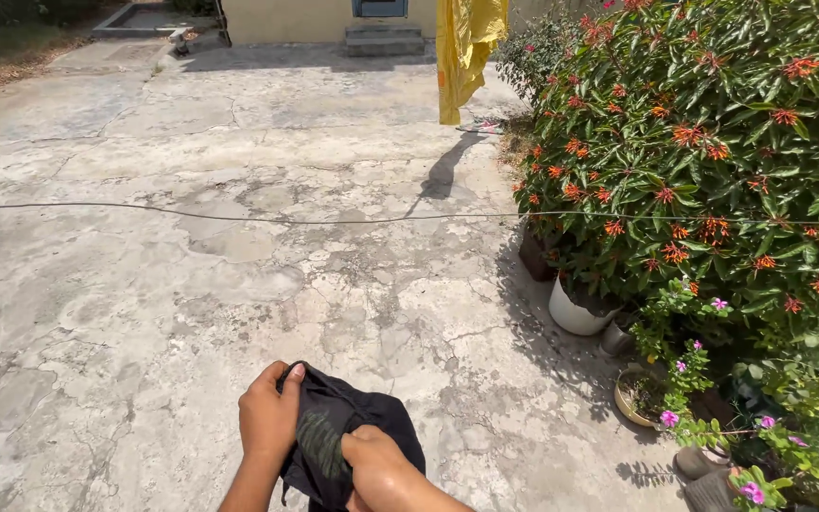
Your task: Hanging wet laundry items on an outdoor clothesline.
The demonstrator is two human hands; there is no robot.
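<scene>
My left hand point(270, 414) and my right hand point(378, 464) both grip a dark, crumpled piece of cloth point(338, 431) low in the view, over the concrete ground. The left hand pinches its upper left edge; the right hand clutches its lower right side. A thin line point(334, 221) stretches across the view, above the hands. A yellow cloth point(464, 47) hangs further off, at the top.
A large bush with orange-red flowers point(703, 142) fills the right side. Below it stand a white pot point(575, 313), smaller pots point(639, 398) and pink-flowered plants. Cracked concrete yard point(191, 265) spreads left and ahead; steps and a wall lie at the far end.
</scene>
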